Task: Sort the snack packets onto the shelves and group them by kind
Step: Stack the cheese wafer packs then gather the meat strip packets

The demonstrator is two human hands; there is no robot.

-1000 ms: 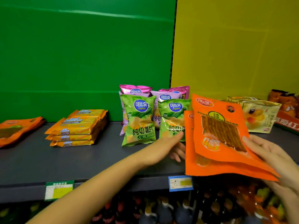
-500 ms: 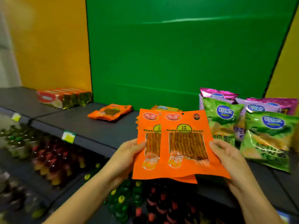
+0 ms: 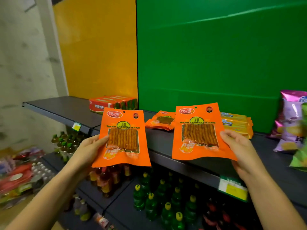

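While each hand grips its own flat orange plastic snack packet with a clear window showing reddish strips, the two packets are held upright and apart in front of the dark grey metal shelf (image 3: 191, 156). The left hand (image 3: 90, 147) has its fingers closed on the left edge of the left orange packet (image 3: 122, 138), which hangs over the shelf's front lip and the bottles below. The right hand (image 3: 239, 146) has its fingers closed on the right edge of the right orange packet (image 3: 199, 132), thumb on the front face; this packet is in front of the shelf surface. Between the two held packets, farther back on the shelf, lies a small pile of matching orange packets (image 3: 162, 122), flat. Just to the right of that pile, partly hidden behind the right packet, sits a stack of yellow-orange wrapped biscuit packs (image 3: 239, 123). A red carton (image 3: 113, 103) rests at the back left of the shelf, against the yellow panel. At the far right edge stand purple crisp bags (image 3: 292, 123) with a green crisp bag (image 3: 300, 159) in front. Green and red drink bottles (image 3: 166, 201) fill the lower shelf.
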